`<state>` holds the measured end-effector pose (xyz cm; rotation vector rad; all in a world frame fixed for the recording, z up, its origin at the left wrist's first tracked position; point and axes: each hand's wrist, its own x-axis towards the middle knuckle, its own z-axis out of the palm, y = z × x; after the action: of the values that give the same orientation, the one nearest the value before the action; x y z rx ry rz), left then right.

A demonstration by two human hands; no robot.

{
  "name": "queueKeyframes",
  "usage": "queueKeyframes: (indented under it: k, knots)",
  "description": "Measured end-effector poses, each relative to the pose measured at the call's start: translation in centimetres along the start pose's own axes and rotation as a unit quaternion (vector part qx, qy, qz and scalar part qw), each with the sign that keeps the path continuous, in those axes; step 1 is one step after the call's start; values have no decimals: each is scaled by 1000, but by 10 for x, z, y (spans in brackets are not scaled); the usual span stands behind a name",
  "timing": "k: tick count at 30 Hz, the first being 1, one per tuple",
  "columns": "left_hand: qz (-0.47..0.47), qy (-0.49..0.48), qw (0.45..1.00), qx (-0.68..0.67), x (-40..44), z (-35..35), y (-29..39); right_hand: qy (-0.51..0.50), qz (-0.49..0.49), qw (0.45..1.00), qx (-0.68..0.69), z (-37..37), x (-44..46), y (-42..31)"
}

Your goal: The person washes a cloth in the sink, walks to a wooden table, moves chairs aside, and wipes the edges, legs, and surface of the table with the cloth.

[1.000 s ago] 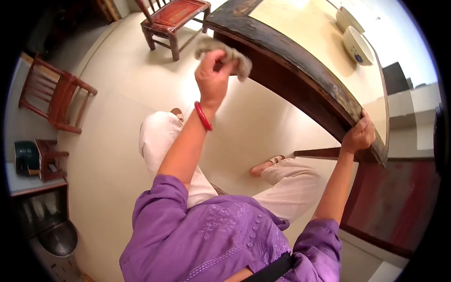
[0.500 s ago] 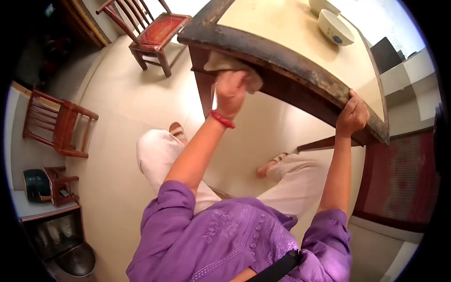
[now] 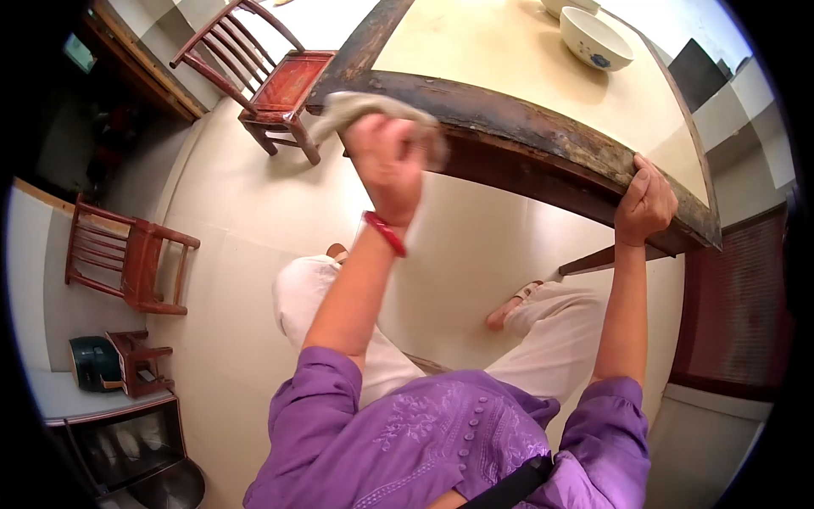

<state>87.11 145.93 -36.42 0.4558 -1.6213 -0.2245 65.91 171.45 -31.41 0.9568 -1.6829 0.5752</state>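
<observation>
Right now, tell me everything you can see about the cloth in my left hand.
The cloth is a dull greyish beige, soft-looking fabric with no pattern that shows. It is bunched into loose folds in your left hand, with one end spreading out to the left and another showing past the fingers to the right. It is at the near edge of the wooden table, close to the left corner. Blur hides its weave, and I can't tell whether it touches the wood.
</observation>
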Motion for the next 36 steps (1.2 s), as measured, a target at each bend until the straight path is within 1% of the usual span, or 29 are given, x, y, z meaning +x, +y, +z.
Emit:
queueKeyframes:
  k: [2,4,5,8,10,11,12,15,17,18,19,20,21,22,23,24,26,27,28,31,32,34,36]
  knots:
    - [41,-29,997,-54,-7,13,33,-3,-2,1000,-1,1,0,0]
    - [36,-14,994,-105,-12,24,51,-5,-5,1000,7,0,2,0]
    - [31,-24,993,-110,-10,22,49,-8,-7,1000,10,-1,1,0]
    - [86,-54,993,-61,-2,5,17,13,-10,999,46,1,3,2]
    - [29,-30,998,-36,5,-11,-8,14,-13,999,30,0,3,2]
    - [15,-33,999,-39,9,-19,-19,16,-11,1000,22,0,3,2]
    - [-2,-38,998,-42,12,-24,-20,18,-7,1000,20,0,2,2]
    - [-2,13,1000,-4,7,-6,2,21,-2,1000,-9,0,1,1]
    - [57,-26,998,5,-5,6,13,26,-6,1000,-1,0,0,3]
    - [151,-65,986,-35,-11,16,28,27,-13,1000,6,1,1,4]
    - [175,-116,975,-67,-18,26,51,26,-9,999,35,4,0,7]
    - [161,-136,972,-100,-20,34,74,10,-8,999,33,3,-1,4]
    - [149,-106,978,-99,-19,39,81,1,-6,1000,27,1,0,1]
    - [169,-104,975,-98,-17,40,76,-6,-2,1000,16,-1,2,2]
    - [188,-105,971,-100,-17,36,64,9,-8,1000,5,1,-1,6]
    - [207,-107,967,-103,-17,31,53,13,-12,1000,16,0,-1,9]
    - [153,-85,983,-51,-8,12,20,25,-14,999,39,3,0,10]
    - [133,-84,986,-47,-1,3,12,35,-8,999,30,5,-1,9]
    - [112,-84,989,-42,3,-2,12,35,-2,999,22,5,-2,9]
    - [89,-48,995,-2,-3,13,38,37,7,999,4,4,-4,8]
    - [107,-41,993,1,-3,19,46,37,8,999,4,5,-5,8]
    - [166,-67,983,-41,-8,33,65,38,7,999,4,5,-5,9]
    - [179,-144,970,-77,-14,45,94,31,7,999,-1,4,-6,8]
